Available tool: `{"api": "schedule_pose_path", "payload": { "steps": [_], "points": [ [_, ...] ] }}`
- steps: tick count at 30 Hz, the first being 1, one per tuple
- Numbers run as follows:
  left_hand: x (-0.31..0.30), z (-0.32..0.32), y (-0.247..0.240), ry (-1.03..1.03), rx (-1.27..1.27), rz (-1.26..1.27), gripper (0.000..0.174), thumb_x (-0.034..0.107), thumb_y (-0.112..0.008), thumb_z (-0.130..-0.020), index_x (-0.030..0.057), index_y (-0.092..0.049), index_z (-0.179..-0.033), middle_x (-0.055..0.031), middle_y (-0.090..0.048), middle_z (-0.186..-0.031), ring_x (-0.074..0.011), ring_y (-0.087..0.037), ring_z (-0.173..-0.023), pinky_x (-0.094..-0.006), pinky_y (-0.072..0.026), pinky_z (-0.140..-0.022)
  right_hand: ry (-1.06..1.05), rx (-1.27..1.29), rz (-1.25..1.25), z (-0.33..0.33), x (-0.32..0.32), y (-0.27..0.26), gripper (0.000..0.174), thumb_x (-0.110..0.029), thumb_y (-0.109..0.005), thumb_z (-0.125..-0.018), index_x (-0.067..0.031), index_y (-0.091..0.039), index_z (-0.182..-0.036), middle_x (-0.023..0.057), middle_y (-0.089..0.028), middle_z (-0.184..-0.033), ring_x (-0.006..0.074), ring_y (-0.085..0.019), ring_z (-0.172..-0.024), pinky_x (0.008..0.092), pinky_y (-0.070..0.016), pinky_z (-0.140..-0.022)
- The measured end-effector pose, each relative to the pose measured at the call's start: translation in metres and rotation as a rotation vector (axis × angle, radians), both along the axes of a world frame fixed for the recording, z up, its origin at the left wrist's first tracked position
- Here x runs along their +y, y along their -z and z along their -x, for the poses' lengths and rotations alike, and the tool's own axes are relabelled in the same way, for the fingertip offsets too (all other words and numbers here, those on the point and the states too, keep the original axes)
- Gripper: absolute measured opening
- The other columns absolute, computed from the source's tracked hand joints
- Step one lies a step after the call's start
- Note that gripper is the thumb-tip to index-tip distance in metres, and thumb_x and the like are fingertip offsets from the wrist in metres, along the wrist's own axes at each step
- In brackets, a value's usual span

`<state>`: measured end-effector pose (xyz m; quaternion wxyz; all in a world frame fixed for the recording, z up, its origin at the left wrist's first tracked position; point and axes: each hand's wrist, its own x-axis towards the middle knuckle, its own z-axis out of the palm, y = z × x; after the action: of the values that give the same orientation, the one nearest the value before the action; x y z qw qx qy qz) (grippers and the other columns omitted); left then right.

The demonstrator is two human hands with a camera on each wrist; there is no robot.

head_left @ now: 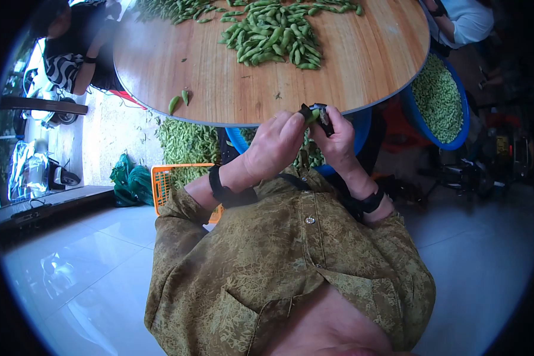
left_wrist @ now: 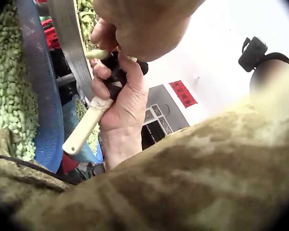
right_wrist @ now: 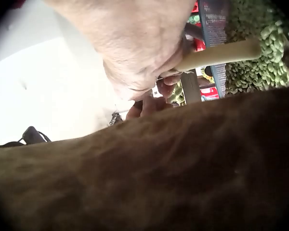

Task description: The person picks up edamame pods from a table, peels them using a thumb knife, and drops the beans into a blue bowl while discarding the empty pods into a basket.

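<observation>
In the head view, my left hand (head_left: 273,145) and right hand (head_left: 336,139) meet at the table's near edge. My left fingers pinch a green soybean pod (head_left: 315,114) between the hands. My right hand grips a tool with a cream handle (left_wrist: 84,127), which sticks out below the palm in the left wrist view. Its working end is hidden among the fingers and dark coverings. In the right wrist view the same handle runs out to the right from my right hand (right_wrist: 135,43), with my left fingertips close beneath.
A heap of pods (head_left: 273,35) lies on the round wooden table (head_left: 362,65), with two loose pods at left. Shelled beans fill a blue basket (head_left: 466,107) at right. An orange crate (head_left: 155,190) and more pods are at lower left. People sit across the table.
</observation>
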<state>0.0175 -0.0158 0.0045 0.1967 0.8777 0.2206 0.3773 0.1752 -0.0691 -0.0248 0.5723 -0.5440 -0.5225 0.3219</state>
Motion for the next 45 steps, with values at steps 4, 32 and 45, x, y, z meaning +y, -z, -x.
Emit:
{"api": "schedule_pose_path", "payload": {
  "steps": [4,32,45],
  "points": [
    [0.003,0.011,-0.004,0.117,0.071,-0.070,0.025,-0.004,-0.058,-0.071,0.0013,-0.052,-0.095,-0.0116,-0.053,-0.078,-0.0297,-0.055,-0.070,-0.0382,-0.0462,-0.057,-0.082,0.045,0.080,0.000,0.000,-0.005,0.011,-0.003,-0.064,-0.082,-0.0008,-0.057,-0.091,-0.0008,-0.048,-0.066,0.0054,-0.043,-0.060,0.0252,-0.0380,-0.053],
    [0.147,-0.024,-0.019,-0.158,-0.079,-0.179,0.019,0.008,-0.073,-0.068,0.0052,-0.066,-0.085,-0.0113,-0.060,-0.087,-0.0313,-0.058,-0.084,-0.0399,-0.0468,-0.071,-0.173,0.387,0.208,-0.019,-0.005,-0.021,0.032,-0.024,-0.049,-0.100,0.0001,-0.053,-0.121,0.0024,-0.060,-0.080,0.0027,-0.047,-0.057,0.0172,-0.0373,-0.047],
    [0.053,-0.010,-0.032,0.232,-0.063,1.231,0.020,0.012,-0.067,-0.089,-0.0034,-0.067,-0.103,0.0009,-0.064,-0.083,-0.0031,-0.055,-0.072,-0.0195,-0.0446,-0.061,-0.428,0.755,0.223,-0.018,0.005,-0.024,0.044,-0.025,-0.046,-0.100,-0.0011,-0.041,-0.137,0.0092,-0.059,-0.079,0.0060,-0.044,-0.049,0.0178,-0.0363,-0.043]
  ]
}}
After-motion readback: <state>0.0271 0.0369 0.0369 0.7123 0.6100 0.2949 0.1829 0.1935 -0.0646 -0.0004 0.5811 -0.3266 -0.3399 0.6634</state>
